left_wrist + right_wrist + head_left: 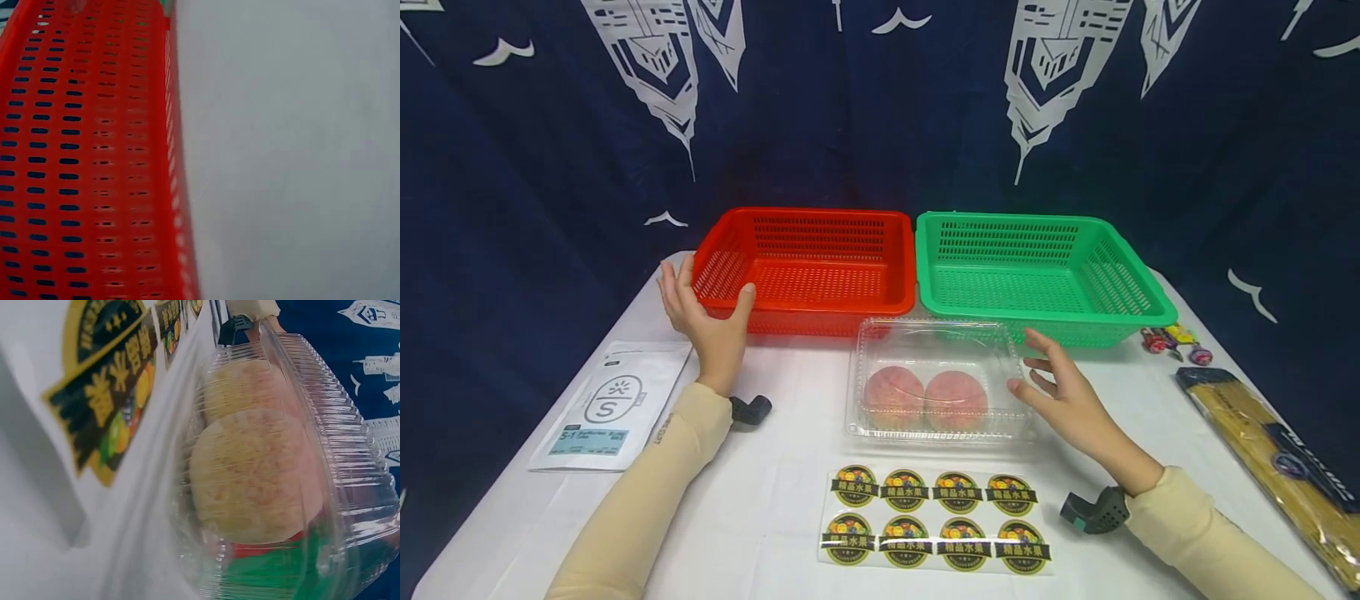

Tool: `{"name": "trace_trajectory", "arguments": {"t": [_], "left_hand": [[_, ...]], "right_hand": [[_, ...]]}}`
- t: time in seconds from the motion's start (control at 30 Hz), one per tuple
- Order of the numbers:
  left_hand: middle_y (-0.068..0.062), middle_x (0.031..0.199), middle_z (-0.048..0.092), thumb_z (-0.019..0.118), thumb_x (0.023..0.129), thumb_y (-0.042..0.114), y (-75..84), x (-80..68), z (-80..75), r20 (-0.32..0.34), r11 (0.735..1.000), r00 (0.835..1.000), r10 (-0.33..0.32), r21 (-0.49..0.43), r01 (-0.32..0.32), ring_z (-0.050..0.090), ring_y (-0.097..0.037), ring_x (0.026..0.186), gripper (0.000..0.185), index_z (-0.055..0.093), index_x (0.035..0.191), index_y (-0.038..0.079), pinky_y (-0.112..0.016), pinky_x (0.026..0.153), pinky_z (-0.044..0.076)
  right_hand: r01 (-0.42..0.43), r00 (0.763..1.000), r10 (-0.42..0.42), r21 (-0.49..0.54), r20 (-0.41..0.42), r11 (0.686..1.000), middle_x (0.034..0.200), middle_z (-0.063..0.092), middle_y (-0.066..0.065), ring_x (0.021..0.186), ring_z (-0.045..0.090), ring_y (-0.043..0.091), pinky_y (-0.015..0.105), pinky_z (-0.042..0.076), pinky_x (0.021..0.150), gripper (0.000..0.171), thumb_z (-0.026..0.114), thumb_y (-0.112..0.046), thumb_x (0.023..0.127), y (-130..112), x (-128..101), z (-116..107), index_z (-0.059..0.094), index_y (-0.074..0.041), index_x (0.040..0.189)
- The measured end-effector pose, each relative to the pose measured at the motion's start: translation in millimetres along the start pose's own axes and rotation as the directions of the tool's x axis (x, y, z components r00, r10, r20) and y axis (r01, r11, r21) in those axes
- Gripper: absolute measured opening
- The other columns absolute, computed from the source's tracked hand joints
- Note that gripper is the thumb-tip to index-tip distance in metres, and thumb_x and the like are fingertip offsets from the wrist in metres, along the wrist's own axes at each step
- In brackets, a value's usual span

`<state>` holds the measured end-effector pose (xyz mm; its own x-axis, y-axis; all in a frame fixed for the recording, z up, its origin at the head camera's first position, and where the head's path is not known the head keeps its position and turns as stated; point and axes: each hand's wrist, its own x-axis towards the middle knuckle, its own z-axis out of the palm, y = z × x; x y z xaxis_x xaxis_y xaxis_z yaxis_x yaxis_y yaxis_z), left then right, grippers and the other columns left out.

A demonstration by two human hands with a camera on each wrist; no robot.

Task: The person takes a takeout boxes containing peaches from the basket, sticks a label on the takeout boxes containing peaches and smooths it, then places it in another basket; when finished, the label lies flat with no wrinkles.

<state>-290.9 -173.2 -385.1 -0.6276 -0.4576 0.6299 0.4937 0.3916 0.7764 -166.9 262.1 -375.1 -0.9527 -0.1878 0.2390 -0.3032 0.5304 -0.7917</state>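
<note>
My left hand [709, 321] is raised with straight fingers and the thumb spread wide. My right hand [1067, 393] hovers open, fingers loosely spread, forearm angled inward.

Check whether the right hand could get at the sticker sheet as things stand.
Probably yes: the right hand is open beside the clear box, and the sticker sheet lies uncovered just in front of it on the table.

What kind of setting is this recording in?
Probably a staged tabletop for fruit packing: a white-covered table before a printed blue backdrop, with a peach clamshell box, fruit sticker sheet and two baskets.
</note>
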Motion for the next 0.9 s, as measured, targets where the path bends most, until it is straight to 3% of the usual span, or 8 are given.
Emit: {"name": "trace_trajectory", "arguments": {"t": [0.1, 0.17, 0.3, 0.4, 0.5, 0.63, 0.77, 0.9], "left_hand": [[-0.011, 0.172, 0.033, 0.076, 0.093, 0.022, 7.0, 3.1, -1.0, 0.079, 0.989, 0.986, 0.147, 0.001, -0.147, 0.018, -0.025, 0.162, 0.072, 0.048, 0.156, 0.003, -0.040, 0.131, 0.007], [-0.013, 0.168, 0.041, 0.074, 0.094, 0.018, 13.8, 5.4, -2.8, 0.155, 0.974, 0.962, 0.224, -0.028, -0.223, 0.027, -0.027, 0.160, 0.066, 0.051, 0.153, 0.000, -0.043, 0.130, 0.014], [-0.014, 0.157, 0.057, 0.074, 0.095, 0.008, 29.8, 7.0, -10.0, 0.335, 0.963, 0.903, 0.269, -0.096, -0.252, 0.046, -0.027, 0.150, 0.050, 0.063, 0.143, -0.001, -0.048, 0.127, 0.030], [-0.014, 0.146, 0.067, 0.076, 0.095, 0.001, 41.1, 4.8, -17.6, 0.500, 0.972, 0.834, 0.233, -0.116, -0.202, 0.057, -0.029, 0.141, 0.040, 0.070, 0.135, -0.001, -0.052, 0.124, 0.038], [-0.014, 0.139, 0.071, 0.077, 0.096, 0.001, 49.7, 0.7, -25.7, 0.672, 0.987, 0.722, 0.162, -0.102, -0.127, 0.062, -0.031, 0.135, 0.037, 0.072, 0.133, 0.001, -0.058, 0.121, 0.040], [-0.015, 0.136, 0.072, 0.076, 0.098, 0.004, 53.4, -6.4, -31.8, 0.842, 0.997, 0.535, 0.065, -0.080, 0.006, 0.064, -0.032, 0.133, 0.036, 0.071, 0.134, 0.002, -0.065, 0.118, 0.041], [-0.020, 0.133, 0.072, 0.074, 0.099, 0.003, 52.0, -13.1, -33.2, 0.927, 0.990, 0.372, 0.043, -0.090, 0.109, 0.068, -0.033, 0.126, 0.035, 0.070, 0.133, 0.000, -0.064, 0.115, 0.045], [-0.026, 0.126, 0.072, 0.075, 0.097, 0.002, 49.7, -19.3, -32.9, 0.978, 0.981, 0.187, 0.090, -0.120, 0.153, 0.071, -0.040, 0.119, 0.029, 0.072, 0.126, -0.002, -0.050, 0.112, 0.052]], "right_hand": [[0.118, 0.992, -0.119, -0.016, -0.045, 0.993, 0.164, 0.038, 0.031, 0.143, 0.046, 0.051, 0.022, 0.038, 0.120, 0.072, 0.072, 0.000, 0.100, -4.8, 0.2, 0.6, 0.035, 0.005, 0.163], [0.188, 0.980, -0.190, -0.030, -0.065, 0.982, 0.159, 0.045, 0.030, 0.143, 0.051, 0.037, 0.009, 0.034, 0.115, 0.068, 0.073, 0.006, 0.097, -7.8, 0.6, 1.3, 0.043, 0.006, 0.158], [0.296, 0.952, -0.297, -0.020, -0.076, 0.955, 0.150, 0.056, 0.026, 0.136, 0.056, 0.005, 0.010, 0.037, 0.113, 0.061, 0.073, 0.014, 0.093, -15.9, 1.8, 3.2, 0.052, 0.007, 0.150], [0.345, 0.938, -0.341, 0.051, -0.064, 0.937, 0.145, 0.062, 0.015, 0.131, 0.058, -0.002, 0.015, 0.043, 0.112, 0.058, 0.070, 0.018, 0.092, -22.9, 3.0, 4.8, 0.054, 0.009, 0.147], [0.363, 0.931, -0.364, 0.156, -0.027, 0.919, 0.140, 0.065, 0.000, 0.125, 0.064, 0.005, 0.019, 0.051, 0.107, 0.056, 0.067, 0.020, 0.093, -28.9, 5.4, 7.5, 0.054, 0.011, 0.147], [0.334, 0.927, -0.371, 0.336, 0.053, 0.881, 0.134, 0.069, -0.005, 0.119, 0.069, 0.011, 0.024, 0.057, 0.100, 0.054, 0.064, 0.021, 0.095, -35.1, 7.2, 12.0, 0.061, 0.000, 0.145], [0.300, 0.915, -0.389, 0.465, 0.105, 0.833, 0.129, 0.073, 0.000, 0.116, 0.071, 0.013, 0.027, 0.060, 0.098, 0.053, 0.063, 0.018, 0.097, -41.1, 8.6, 20.1, 0.068, -0.015, 0.139], [0.322, 0.889, -0.440, 0.511, 0.125, 0.797, 0.125, 0.075, 0.005, 0.113, 0.073, 0.015, 0.029, 0.060, 0.097, 0.039, 0.063, 0.019, 0.097, -47.5, 9.7, 34.3, 0.068, 0.004, 0.133]]}}
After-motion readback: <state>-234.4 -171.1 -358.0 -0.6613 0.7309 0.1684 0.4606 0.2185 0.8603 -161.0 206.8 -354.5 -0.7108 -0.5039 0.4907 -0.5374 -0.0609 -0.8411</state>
